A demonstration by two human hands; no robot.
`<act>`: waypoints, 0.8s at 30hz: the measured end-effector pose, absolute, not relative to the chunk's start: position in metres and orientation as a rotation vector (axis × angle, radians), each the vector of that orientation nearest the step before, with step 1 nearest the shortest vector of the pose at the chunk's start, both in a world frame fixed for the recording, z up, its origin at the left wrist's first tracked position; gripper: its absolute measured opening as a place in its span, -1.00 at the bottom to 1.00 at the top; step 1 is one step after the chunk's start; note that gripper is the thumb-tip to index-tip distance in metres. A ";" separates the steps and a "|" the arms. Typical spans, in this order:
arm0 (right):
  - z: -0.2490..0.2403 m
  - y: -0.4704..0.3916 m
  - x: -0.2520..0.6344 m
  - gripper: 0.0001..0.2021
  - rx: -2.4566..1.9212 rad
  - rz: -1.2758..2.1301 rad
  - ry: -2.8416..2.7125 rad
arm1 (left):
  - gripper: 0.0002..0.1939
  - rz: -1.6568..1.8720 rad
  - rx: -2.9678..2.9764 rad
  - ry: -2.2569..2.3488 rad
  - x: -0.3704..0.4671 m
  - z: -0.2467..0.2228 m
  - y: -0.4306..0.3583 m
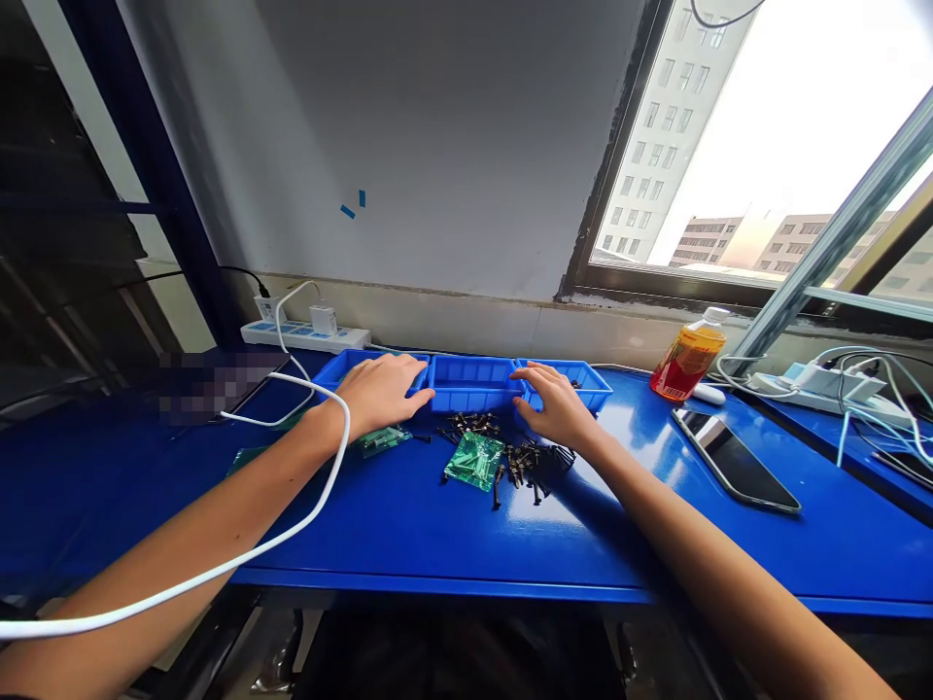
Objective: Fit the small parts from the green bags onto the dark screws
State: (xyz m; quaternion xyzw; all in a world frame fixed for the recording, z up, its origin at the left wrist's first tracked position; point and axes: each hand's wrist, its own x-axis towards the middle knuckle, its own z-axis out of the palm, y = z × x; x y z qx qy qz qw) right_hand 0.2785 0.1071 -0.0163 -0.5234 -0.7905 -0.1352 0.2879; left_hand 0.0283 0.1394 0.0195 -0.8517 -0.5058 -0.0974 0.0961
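Note:
Three blue bins stand in a row at the back of the blue table. My left hand (pixel 383 391) lies over the left bin (pixel 331 367), fingers apart, its thumb near the middle bin (pixel 473 399). At the right bin (pixel 594 387), my right hand (pixel 550 401) touches or hovers by the near left edge, fingers spread. Neither hand shows anything held. Dark screws (pixel 521 462) lie loose in front of the bins, beside a green packet (pixel 473 460). Another green packet (pixel 385 440) is partly under my left hand.
A phone (pixel 736 462) and a bottle of red-orange drink (pixel 687 357) are on the right. Power strips (pixel 306 337) sit at the back left and far right. A white cable (pixel 292 530) crosses in front of my left forearm.

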 end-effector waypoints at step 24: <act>-0.033 0.036 0.309 -0.52 -1.530 0.191 -2.143 | -0.57 -0.673 -2.731 -1.356 -0.025 -0.052 0.056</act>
